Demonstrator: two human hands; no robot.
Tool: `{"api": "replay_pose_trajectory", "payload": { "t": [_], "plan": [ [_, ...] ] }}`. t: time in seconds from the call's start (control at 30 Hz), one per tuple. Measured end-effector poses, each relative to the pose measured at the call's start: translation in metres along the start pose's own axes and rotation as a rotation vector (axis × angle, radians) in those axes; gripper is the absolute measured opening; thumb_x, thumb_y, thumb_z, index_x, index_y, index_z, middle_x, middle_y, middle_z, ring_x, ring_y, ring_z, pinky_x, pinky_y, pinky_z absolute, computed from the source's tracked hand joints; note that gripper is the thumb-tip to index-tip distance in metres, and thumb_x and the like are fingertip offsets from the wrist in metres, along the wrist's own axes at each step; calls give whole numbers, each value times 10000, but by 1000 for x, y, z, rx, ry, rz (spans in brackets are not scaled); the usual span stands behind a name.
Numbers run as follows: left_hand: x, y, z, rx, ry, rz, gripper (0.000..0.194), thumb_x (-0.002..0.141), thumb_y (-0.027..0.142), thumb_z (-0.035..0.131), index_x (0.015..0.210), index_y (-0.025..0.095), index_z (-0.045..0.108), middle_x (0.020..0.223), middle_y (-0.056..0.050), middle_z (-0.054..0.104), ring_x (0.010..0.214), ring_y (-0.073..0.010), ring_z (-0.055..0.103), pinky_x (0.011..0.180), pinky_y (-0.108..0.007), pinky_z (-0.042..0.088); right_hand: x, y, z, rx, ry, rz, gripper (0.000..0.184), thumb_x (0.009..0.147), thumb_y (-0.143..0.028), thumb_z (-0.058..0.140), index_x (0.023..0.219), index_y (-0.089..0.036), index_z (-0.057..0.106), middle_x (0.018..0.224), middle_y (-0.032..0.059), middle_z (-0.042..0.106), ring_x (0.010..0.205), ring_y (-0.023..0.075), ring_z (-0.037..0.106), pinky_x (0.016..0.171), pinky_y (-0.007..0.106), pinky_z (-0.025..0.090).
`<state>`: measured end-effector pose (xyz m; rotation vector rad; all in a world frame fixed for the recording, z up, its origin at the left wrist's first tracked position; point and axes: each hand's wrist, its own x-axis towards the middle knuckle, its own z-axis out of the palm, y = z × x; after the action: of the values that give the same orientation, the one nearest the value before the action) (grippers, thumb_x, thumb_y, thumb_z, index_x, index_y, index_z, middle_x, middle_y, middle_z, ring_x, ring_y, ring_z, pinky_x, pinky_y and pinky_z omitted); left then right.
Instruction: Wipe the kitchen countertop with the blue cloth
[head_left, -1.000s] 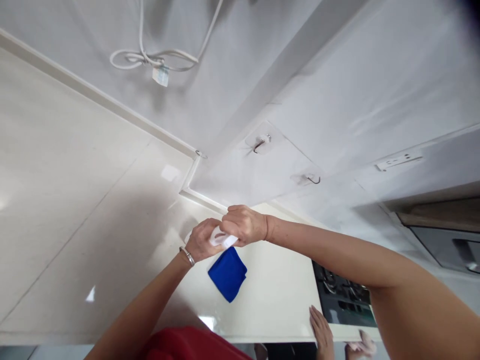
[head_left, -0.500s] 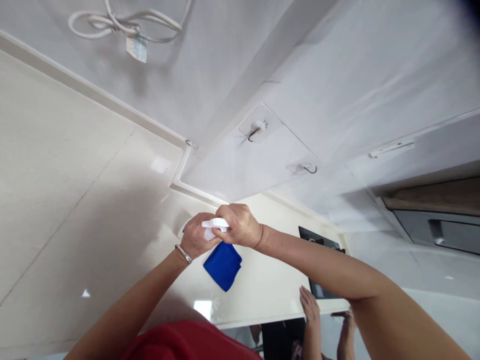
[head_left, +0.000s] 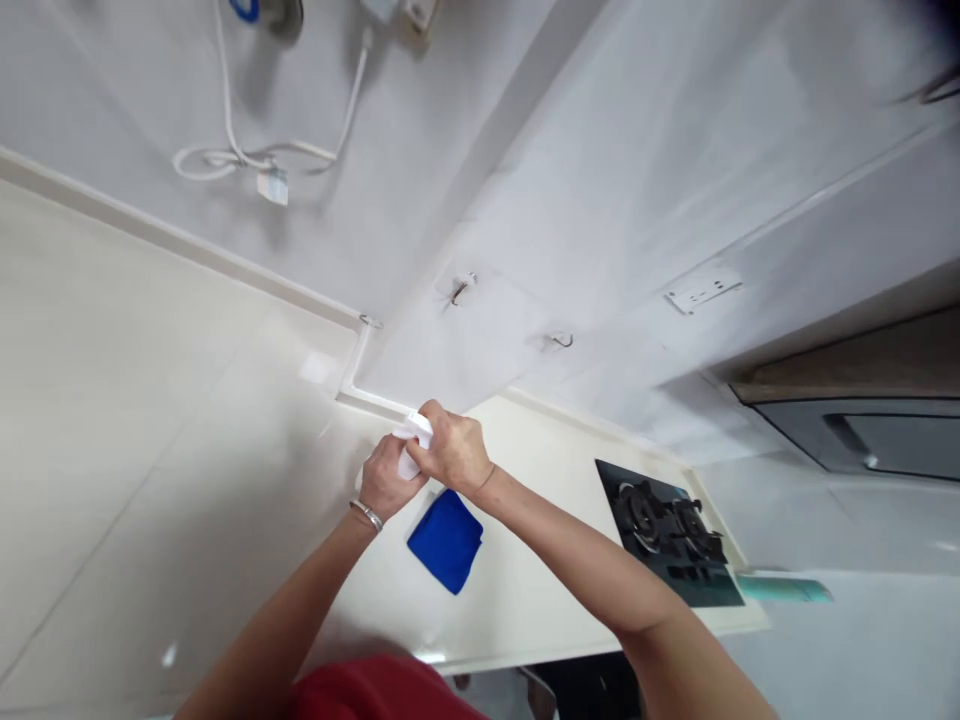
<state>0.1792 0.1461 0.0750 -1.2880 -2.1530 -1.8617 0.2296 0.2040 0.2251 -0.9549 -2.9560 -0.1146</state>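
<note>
Over the counter, my left hand [head_left: 386, 480] and my right hand [head_left: 456, 452] meet around a white spray bottle [head_left: 417, 428]. Its white trigger head shows between them, while most of the body is hidden by my fingers. Left fingers wrap the bottle below the head; the right hand is closed on the head from the other side. Just below the hands lies a folded blue cloth [head_left: 448, 542], flat on the pale countertop [head_left: 525, 560] and apart from both hands.
A black gas stove [head_left: 667, 540] is set in the counter at the right, with a green roll-like thing [head_left: 784, 588] beyond it. On the wall are hooks [head_left: 461, 290], a socket strip [head_left: 703, 290] and a looped white cable [head_left: 225, 160]. A range hood [head_left: 862, 420] juts out at right.
My view has shifted, bringing the whole stove into sight. The spray bottle's head has turned in my hands. The other person's hands near the counter's front edge are out of sight now.
</note>
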Motion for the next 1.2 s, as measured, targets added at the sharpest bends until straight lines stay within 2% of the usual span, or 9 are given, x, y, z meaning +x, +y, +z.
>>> {"api": "replay_pose_trajectory", "payload": {
  "t": [0.13, 0.27, 0.37, 0.5, 0.63, 0.73, 0.93, 1.07, 1.2],
  "plan": [
    [2, 2, -7, -63, -113, -192, 527, 637, 380, 763, 1086, 207, 548, 933, -68, 720, 853, -270, 711, 686, -369, 581, -2, -5, -29, 208, -132, 13, 739, 802, -439, 636, 1443, -207, 350, 1094, 106, 709, 924, 261, 685, 822, 377, 486],
    [0, -1, -14, -100, -123, -207, 545, 679, 353, 737, 1162, 192, 539, 1021, -96, 722, 954, -278, 701, 800, -409, 589, -15, 15, -49, 502, -236, -59, 1068, 727, -521, 745, 1556, -262, 122, 1412, 161, 533, 1201, 299, 578, 1010, 491, 431],
    [-8, -10, -18, -71, -124, -186, 541, 722, 372, 718, 1199, 190, 537, 1115, -125, 698, 1048, -288, 674, 897, -431, 563, -35, 40, -38, 788, -178, -54, 1021, 771, -528, 725, 1556, -310, 109, 1493, 149, 444, 1291, 274, 509, 1074, 509, 395],
    [-19, -24, -19, -22, -179, -263, 629, 716, 387, 727, 1267, 187, 496, 1163, -142, 679, 1103, -307, 649, 942, -457, 537, -59, 63, 4, 1069, -134, 12, 910, 805, -531, 698, 1530, -322, 190, 1535, 149, 374, 1254, 238, 535, 1057, 489, 430],
    [-25, -26, -15, -4, -168, -382, 651, 701, 398, 727, 1267, 188, 484, 1134, -132, 688, 1067, -311, 663, 912, -456, 543, -68, 63, 43, 1224, -32, 114, 742, 830, -572, 645, 1442, -262, 363, 1447, 162, 460, 1180, 237, 579, 969, 463, 500],
    [-24, -22, -14, -4, -175, -449, 541, 730, 442, 677, 1195, 210, 528, 1047, -98, 716, 980, -292, 687, 863, -435, 550, -69, 52, 62, 1332, 21, 94, 660, 830, -578, 639, 1368, -253, 437, 1412, 148, 490, 1175, 237, 588, 951, 442, 514],
    [-20, -19, -38, -44, -455, -375, 470, 682, 391, 685, 1115, 225, 611, 941, -54, 758, 873, -261, 706, 821, -414, 560, -68, 30, 81, 1498, 78, 42, 711, 797, -545, 700, 1394, -282, 417, 1364, 103, 544, 1233, 245, 554, 1049, 479, 445],
    [-18, -19, -66, -110, -693, -314, 413, 625, 386, 729, 1003, 228, 683, 909, -10, 774, 854, -240, 706, 811, -389, 576, -71, 17, 77, 1572, -30, -87, 789, 734, -509, 777, 1410, -288, 435, 1444, 80, 494, 1276, 241, 513, 1117, 461, 372],
    [-13, -21, -84, -155, -840, -306, 409, 562, 358, 783, 945, 230, 719, 908, -1, 780, 870, -259, 711, 836, -409, 581, -75, -2, 70, 1656, -97, -229, 761, 749, -497, 766, 1405, -263, 460, 1314, 80, 599, 1170, 232, 577, 1040, 434, 437]
  ]
}}
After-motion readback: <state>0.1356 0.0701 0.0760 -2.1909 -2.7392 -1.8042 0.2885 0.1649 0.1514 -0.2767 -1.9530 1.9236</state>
